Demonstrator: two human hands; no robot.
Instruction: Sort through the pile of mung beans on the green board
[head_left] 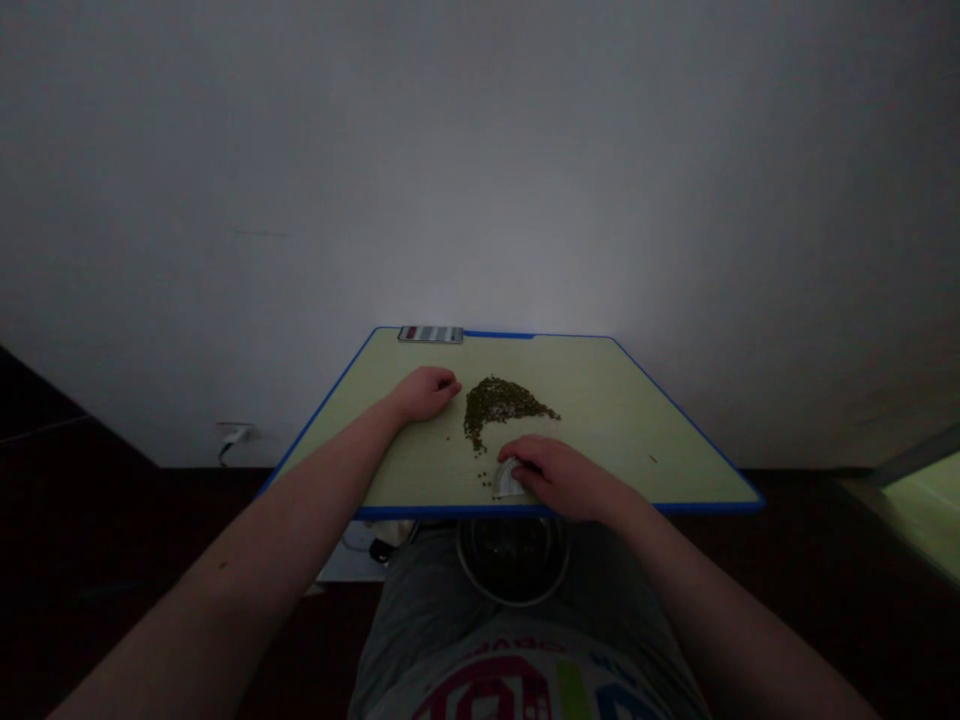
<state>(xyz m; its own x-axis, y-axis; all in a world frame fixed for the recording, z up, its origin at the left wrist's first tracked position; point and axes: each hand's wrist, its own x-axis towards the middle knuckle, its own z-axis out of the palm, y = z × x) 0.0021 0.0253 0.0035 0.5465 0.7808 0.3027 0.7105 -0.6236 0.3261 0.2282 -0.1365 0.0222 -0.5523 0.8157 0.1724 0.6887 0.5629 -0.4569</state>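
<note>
A loose heap of small greenish-brown beans (495,400) lies spread on the pale table (607,400), with a few strays nearer the front edge. My right hand (562,475) grips a pale, see-through curved plastic piece (508,480), which looks like a protractor; it rests at the table's front edge, just below the heap. My left hand (427,393) lies on the table left of the beans, fingers curled and closed; whether anything is between them is hidden. Below the front edge, a round metal bowl (514,590) sits on my lap, its inside dark.
A phone (431,334) lies at the table's far left edge, against the wall (495,180). Blue trim borders the table. A small dark sliver (653,458) is on the right side. Left of the table, a plug with a cable (236,436) is in the wall.
</note>
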